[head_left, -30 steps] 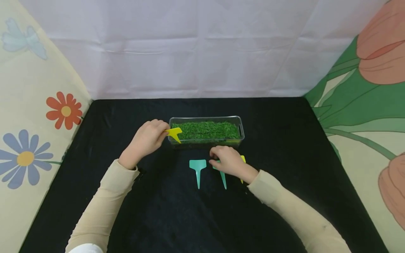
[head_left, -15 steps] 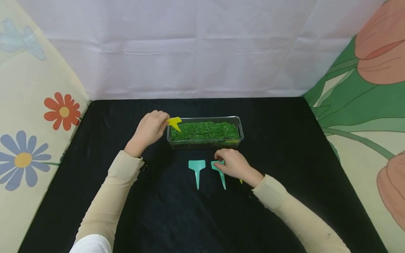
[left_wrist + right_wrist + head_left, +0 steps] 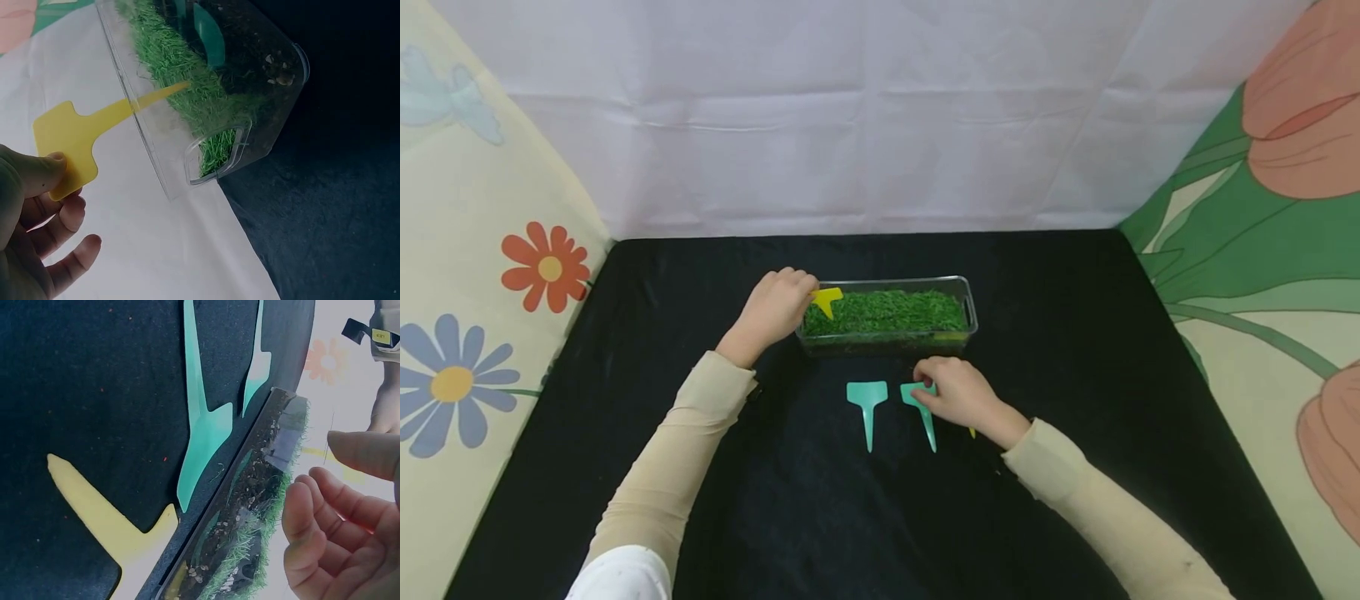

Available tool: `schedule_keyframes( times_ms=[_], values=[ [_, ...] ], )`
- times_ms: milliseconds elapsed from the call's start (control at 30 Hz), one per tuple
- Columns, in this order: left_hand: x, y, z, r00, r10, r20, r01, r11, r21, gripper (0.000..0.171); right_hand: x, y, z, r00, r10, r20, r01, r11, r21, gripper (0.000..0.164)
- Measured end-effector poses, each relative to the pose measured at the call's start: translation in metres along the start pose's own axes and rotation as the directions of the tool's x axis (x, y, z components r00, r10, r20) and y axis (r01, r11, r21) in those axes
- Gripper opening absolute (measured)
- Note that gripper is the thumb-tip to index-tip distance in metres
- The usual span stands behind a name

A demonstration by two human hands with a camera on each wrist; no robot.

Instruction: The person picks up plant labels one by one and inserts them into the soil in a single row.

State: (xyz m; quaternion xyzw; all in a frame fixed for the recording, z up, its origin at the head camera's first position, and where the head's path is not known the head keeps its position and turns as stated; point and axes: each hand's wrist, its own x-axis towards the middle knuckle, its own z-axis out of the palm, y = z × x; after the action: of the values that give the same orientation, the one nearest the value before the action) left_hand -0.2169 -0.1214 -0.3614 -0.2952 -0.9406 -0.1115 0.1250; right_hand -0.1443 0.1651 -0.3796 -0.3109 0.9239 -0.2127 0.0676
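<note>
Black tablecloth: bare stretch [image 3: 775, 508] nearest the person.
Markers on cloth: 2 turquoise, flat, T-shaped tags, left [image 3: 868, 410] and right [image 3: 201, 428], in front of the box; 1 yellow, flat, T-shaped tag [image 3: 124, 540] lies mostly under the right wrist in the head view.
Right hand [image 3: 958, 392]: grasps nothing, fingers loosely bent, over the right turquoise tag; it could steady the box.
Clear, rectangular, plastic box [image 3: 880, 343]: beyond the tags, filled with dark soil and green, grass-like turf [image 3: 891, 312].
Left hand [image 3: 772, 307]: pinches a second yellow, flat, T-shaped tag [image 3: 70, 147] by 1 corner of its wide head, over the turf's left end.
Stem: points downward, tilted; contact with turf cannot be told.
Planting advice: probably best to straighten the stem, then press gently along its length, lest it bend.
</note>
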Motion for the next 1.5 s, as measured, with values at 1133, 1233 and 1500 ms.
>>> schedule_keyframes(
  times_ms=[1133, 1233, 1500],
  values=[
    [0.001, 0.007, 0.021, 1.0, 0.015, 0.018, -0.017, 0.993, 0.117, 0.008, -0.007, 0.005, 0.004, 1.0, -0.004, -0.01, 0.004, 1.0, -0.002, 0.011],
    [0.0, 0.007, 0.023, 1.0, 0.015, 0.002, -0.016, 0.992, 0.129, 0.007, -0.007, 0.004, 0.005, 1.0, -0.001, -0.01, 0.001, 1.0, -0.006, 0.012],
    [0.002, 0.007, 0.022, 1.0, 0.026, 0.014, -0.028, 0.988, 0.149, 0.006, -0.007, 0.005, 0.009, 1.0, -0.003, -0.011, 0.003, 1.0, -0.006, 0.012]
  ],
)
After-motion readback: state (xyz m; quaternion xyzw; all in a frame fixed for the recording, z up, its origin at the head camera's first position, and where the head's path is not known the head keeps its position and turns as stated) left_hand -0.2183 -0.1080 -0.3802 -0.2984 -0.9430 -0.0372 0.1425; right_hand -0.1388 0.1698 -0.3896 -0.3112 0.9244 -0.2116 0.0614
